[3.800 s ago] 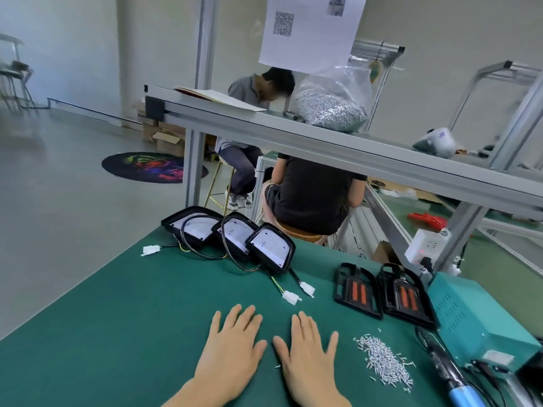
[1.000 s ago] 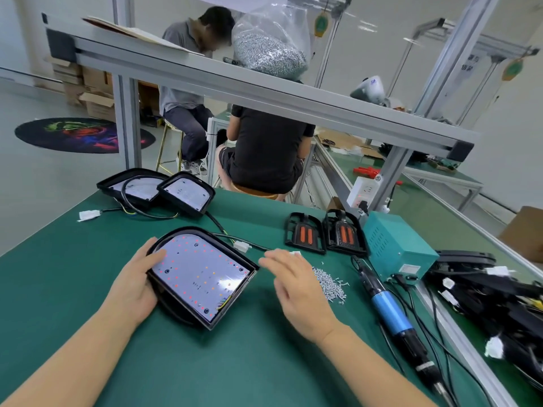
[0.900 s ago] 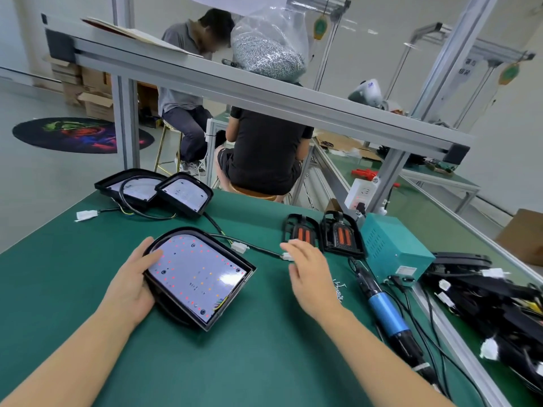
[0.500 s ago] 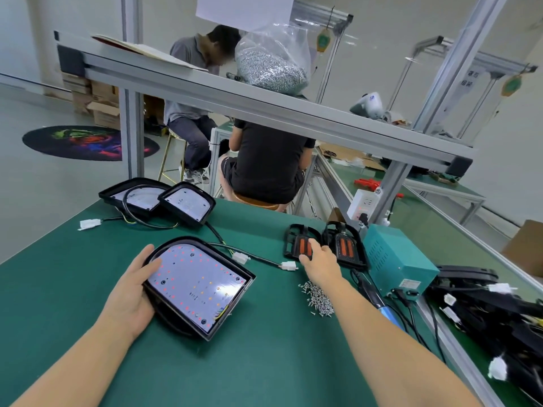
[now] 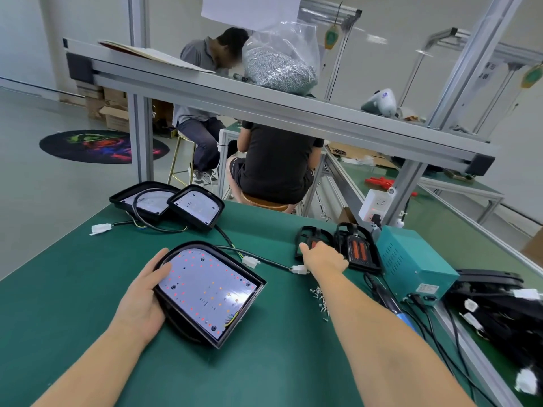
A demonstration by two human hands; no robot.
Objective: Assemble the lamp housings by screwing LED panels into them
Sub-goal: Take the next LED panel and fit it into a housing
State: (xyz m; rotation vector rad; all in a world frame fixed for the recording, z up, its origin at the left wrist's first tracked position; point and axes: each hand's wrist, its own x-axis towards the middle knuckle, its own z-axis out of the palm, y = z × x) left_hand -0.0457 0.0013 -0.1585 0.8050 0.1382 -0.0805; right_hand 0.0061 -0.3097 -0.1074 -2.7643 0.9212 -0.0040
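Note:
A black lamp housing [image 5: 259, 285] with a white LED panel [image 5: 205, 289] in it lies tilted on the green bench. My left hand [image 5: 144, 301] grips its left edge, thumb on the panel. My right hand [image 5: 324, 258] reaches far right and rests on a black bracket with orange strips [image 5: 308, 234]; its fingers are mostly hidden. A second such bracket [image 5: 357, 248] stands beside it. Loose screws [image 5: 321, 298] lie under my right forearm. The electric screwdriver [image 5: 385, 298] lies untouched next to them.
Two more housings [image 5: 194, 207] with cables sit at the back left. A teal power box [image 5: 411, 259] stands at right, with a heap of black housings [image 5: 499, 304] beyond it. A bag of screws [image 5: 279, 63] sits on the overhead shelf. Two people sit behind.
One housing was brought from the back row to the front and my left hand took hold of it. My right hand moved from the screw pile forward onto the black bracket.

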